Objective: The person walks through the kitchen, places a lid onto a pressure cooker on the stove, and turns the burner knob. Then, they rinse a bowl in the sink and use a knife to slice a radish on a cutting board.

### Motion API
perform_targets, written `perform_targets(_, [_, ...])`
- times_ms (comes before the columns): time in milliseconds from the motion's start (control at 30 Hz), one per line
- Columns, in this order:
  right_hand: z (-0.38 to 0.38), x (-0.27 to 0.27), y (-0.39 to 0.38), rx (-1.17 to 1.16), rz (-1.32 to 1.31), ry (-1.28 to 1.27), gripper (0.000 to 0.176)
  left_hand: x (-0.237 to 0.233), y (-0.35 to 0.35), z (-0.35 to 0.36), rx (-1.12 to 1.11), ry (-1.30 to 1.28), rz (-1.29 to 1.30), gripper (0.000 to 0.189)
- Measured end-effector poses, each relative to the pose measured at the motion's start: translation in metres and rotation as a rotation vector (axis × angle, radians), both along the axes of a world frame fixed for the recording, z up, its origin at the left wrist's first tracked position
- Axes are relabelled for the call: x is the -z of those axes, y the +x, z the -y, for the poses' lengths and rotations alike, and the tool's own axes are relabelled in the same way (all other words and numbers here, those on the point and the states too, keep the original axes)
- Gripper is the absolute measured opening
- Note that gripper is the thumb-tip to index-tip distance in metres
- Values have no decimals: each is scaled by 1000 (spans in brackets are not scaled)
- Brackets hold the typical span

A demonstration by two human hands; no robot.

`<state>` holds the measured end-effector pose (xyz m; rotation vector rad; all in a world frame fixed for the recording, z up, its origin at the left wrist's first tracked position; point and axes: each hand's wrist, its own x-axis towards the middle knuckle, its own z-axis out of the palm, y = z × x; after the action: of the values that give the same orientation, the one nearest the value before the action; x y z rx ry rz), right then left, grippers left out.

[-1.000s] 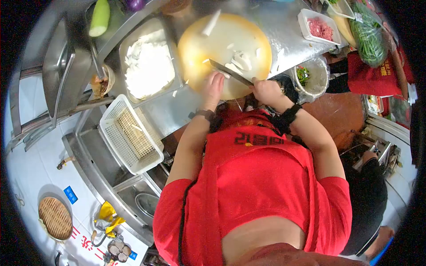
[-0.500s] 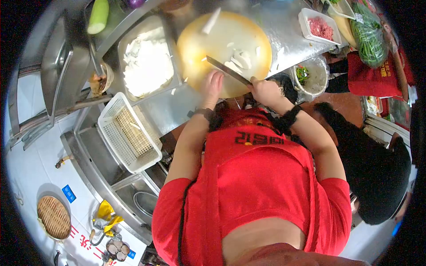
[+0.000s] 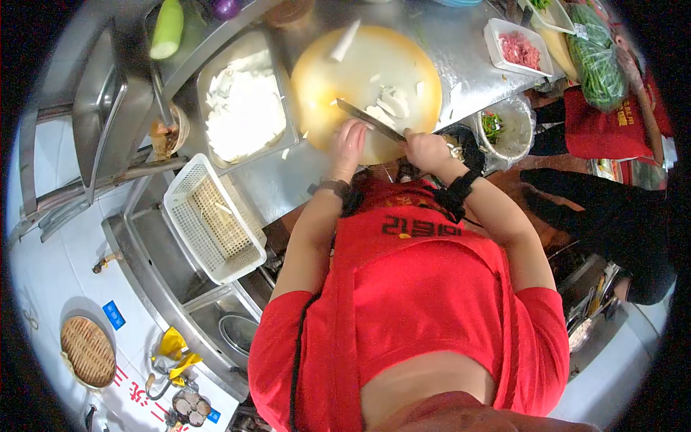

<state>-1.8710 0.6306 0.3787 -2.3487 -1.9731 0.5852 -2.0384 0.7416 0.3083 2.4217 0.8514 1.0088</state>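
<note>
A round yellow cutting board (image 3: 360, 65) lies on the steel counter with white vegetable slices (image 3: 392, 101) near its right side. My right hand (image 3: 425, 149) grips the handle of a cleaver (image 3: 367, 119), whose blade lies across the board's near edge. My left hand (image 3: 350, 141) rests on the board beside the blade, fingers bent onto a white piece. A long white strip (image 3: 344, 39) lies at the board's far side.
A steel tray of cut white vegetable (image 3: 243, 108) sits left of the board. A white plastic basket (image 3: 212, 219) rests over the sink. A tray of minced meat (image 3: 520, 47), green beans (image 3: 596, 61) and a bagged bin (image 3: 507, 126) stand right. A person in black (image 3: 612, 216) stands at my right.
The cleaver and both hands have stayed at the board's near edge with only small shifts. The person in black on my right has moved, now reaching further right.
</note>
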Motion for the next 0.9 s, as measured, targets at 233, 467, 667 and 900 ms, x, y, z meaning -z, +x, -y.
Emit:
perform_targets(233, [14,-18,10,23,-57,-27,24,1,0,3,-26,9,-20,10])
perform_targets(467, [14,-22,11,-2,-25,-31,25,-3,0,4,-46,26,-31,10])
perform_targets(667, [12,-26,9,-2,-44,-33,24,1,-1,2,-42,39,-52,11])
perform_targets(900, [-5,5,-6,2,16,-33,25,2,-1,1,-33,63,-52,10])
